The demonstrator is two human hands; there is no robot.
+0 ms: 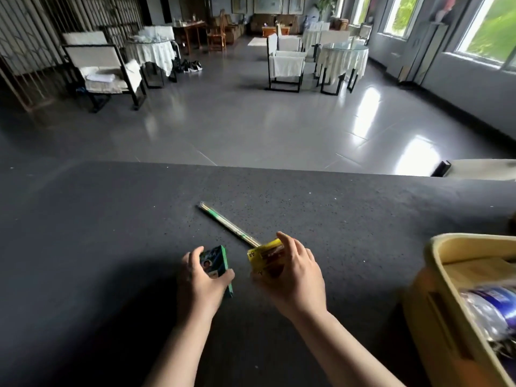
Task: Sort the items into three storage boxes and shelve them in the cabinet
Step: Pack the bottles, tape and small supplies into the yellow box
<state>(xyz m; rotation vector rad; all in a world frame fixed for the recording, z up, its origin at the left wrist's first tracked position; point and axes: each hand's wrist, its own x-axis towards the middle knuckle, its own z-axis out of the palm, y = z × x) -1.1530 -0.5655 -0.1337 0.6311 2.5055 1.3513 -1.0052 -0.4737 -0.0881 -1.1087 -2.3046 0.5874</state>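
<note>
Meanwhile, at lower centre, the left hand (199, 283) grips a small green card box (216, 265) and the right hand (296, 275) grips a yellow AA battery pack (264, 256) over the dark speckled surface (111, 233); a yellow storage box (435, 263) sits lower right.

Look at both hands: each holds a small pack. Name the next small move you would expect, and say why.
Probably the right hand carries its yellow AA battery pack rightward to the yellow storage box. It already grips the pack and the open box stands on that side. The left hand holds a green pack; the chopsticks lie untouched.
</note>
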